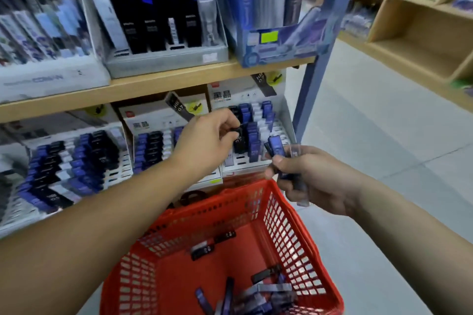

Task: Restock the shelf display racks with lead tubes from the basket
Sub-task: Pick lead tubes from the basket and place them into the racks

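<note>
A red plastic basket (302,233) stands on the floor below me, with several blue and black lead tubes (258,294) loose in its bottom. My left hand (207,140) reaches to the right-hand display rack (279,133) on the lower shelf and pinches a black lead tube (239,137) at its slots. My right hand (314,181) hovers over the basket's far corner and grips a small bunch of blue lead tubes (277,147) that stick up above my fingers. Two more racks (84,158) of blue and black tubes stand further left on that shelf.
The upper wooden shelf (153,84) carries grey and blue display boxes of pens. A blue metal post (320,54) marks the shelf's right end. Grey tiled floor (371,135) runs to the right, toward wooden shelving (414,30) with colourful packets.
</note>
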`<state>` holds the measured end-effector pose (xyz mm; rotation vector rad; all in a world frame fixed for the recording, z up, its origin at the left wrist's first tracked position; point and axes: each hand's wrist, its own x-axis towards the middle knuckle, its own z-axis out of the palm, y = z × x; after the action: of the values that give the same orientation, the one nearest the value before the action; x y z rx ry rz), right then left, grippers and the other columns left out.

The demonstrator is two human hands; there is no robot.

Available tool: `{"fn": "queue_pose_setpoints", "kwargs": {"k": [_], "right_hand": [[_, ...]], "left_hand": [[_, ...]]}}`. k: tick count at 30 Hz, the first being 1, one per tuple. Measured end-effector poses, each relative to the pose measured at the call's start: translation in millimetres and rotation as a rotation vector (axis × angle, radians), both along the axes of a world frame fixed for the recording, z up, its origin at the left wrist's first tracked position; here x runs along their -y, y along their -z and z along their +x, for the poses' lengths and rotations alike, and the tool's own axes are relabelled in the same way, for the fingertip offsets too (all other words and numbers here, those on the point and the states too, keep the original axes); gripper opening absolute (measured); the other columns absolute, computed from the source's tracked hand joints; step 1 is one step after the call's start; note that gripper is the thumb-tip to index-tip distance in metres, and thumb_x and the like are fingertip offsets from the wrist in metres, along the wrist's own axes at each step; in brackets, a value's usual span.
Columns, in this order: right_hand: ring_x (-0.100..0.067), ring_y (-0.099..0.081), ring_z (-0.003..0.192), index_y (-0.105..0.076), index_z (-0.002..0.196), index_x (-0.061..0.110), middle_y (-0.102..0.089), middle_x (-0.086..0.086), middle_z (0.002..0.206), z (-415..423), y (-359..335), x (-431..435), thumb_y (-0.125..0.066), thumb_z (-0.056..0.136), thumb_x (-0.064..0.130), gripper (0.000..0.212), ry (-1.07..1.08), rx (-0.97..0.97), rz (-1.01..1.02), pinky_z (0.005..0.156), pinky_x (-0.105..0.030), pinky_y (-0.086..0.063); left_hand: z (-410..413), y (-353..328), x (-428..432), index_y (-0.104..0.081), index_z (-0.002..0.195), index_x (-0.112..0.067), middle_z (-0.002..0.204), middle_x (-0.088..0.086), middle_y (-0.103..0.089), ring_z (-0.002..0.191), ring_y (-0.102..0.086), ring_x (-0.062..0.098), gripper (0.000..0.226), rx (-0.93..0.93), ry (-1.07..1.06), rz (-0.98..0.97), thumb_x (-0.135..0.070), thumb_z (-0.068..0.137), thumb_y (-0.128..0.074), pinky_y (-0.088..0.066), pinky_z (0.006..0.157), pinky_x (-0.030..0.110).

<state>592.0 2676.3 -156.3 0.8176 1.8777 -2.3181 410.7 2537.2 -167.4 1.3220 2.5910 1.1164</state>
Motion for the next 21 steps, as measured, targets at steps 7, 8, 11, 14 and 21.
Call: {"fn": "queue_pose_setpoints", "kwargs": {"k": [7,8,11,14,21], "right_hand": [[-0.016,-0.046,0.061,-0.055,0.127,0.015,-0.063,-0.008,0.091,-0.7,1.1,-1.8,-0.052,0.108,0.025,0.022,-0.001,0.003,-0.112,0.049,-0.025,-0.024],[-0.015,-0.044,0.059,-0.055,0.130,0.014,-0.062,-0.008,0.090,-1.5,0.8,-1.7,-0.052,0.108,0.026,0.025,-0.006,0.001,-0.137,0.050,-0.026,-0.023],[-0.014,-0.039,0.057,-0.054,0.136,0.006,-0.062,-0.011,0.092,-3.6,-0.7,-1.0,-0.050,0.107,0.020,0.033,0.020,-0.018,-0.241,0.047,-0.025,-0.021],[-0.013,-0.037,0.056,-0.056,0.125,0.005,-0.063,-0.013,0.090,-5.2,-4.3,0.5,-0.047,0.106,0.013,0.023,0.006,-0.038,-0.272,0.045,-0.023,-0.020],[-0.008,-0.039,0.043,-0.050,0.115,0.004,-0.068,-0.007,0.069,-10.4,-15.5,12.5,-0.041,0.106,0.013,0.015,-0.221,-0.054,-0.255,0.042,-0.020,-0.018]], "left_hand": [[1.4,4.4,-7.7,-0.076,0.094,-0.022,0.083,-0.010,-0.069,0.066,-0.061,0.004,0.008,-0.039,0.011,-0.079,-0.015,0.091,-0.073,-0.047,0.061,0.020],[1.3,4.0,-9.1,-0.076,0.094,-0.022,0.082,-0.011,-0.070,0.063,-0.062,0.005,0.010,-0.028,0.026,-0.111,-0.014,0.092,-0.071,-0.050,0.060,0.021],[1.2,1.8,-13.7,-0.077,0.102,-0.023,0.084,-0.011,-0.070,0.066,-0.065,0.011,0.015,-0.007,0.044,-0.199,-0.017,0.095,-0.065,-0.057,0.068,0.030],[7.4,-8.4,-15.4,-0.077,0.107,-0.020,0.092,-0.008,-0.067,0.080,-0.059,0.009,0.019,-0.074,0.033,-0.109,-0.016,0.098,-0.061,-0.053,0.081,0.030],[41.2,-30.3,16.5,-0.075,0.107,-0.031,0.079,0.003,-0.062,0.058,-0.053,0.004,0.018,0.591,0.157,0.068,-0.043,0.095,-0.069,-0.043,0.055,0.020]]}}
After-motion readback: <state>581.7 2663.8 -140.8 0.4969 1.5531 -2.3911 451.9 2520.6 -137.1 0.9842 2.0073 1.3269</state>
